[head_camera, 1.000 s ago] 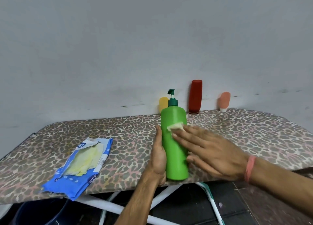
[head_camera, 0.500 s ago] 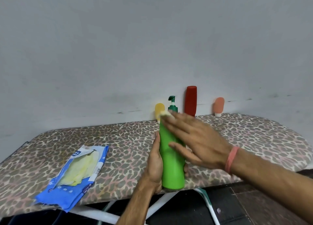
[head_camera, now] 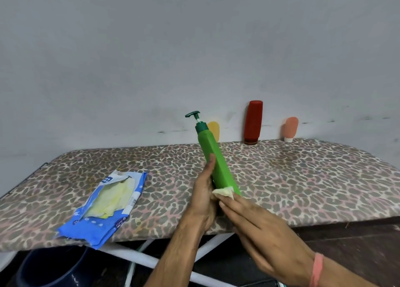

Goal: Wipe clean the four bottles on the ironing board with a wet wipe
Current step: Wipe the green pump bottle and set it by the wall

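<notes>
While the ironing board [head_camera: 281, 172] carries everything, we take the things by size: the blue wipe pack [head_camera: 104, 209] lies open at its near left, and three bottles, red [head_camera: 253, 122], yellow [head_camera: 214, 130] and peach [head_camera: 290, 128], stand along the far edge by the wall, out of the way, likely awaiting their turn. We tilt the green pump bottle [head_camera: 216, 159] leftward over the near middle, our left hand [head_camera: 203, 198] wrapped round its lower body so its base is exposed. Our right hand [head_camera: 259, 228], fingers straight, presses the small wet wipe [head_camera: 224, 192] against that lower end.
</notes>
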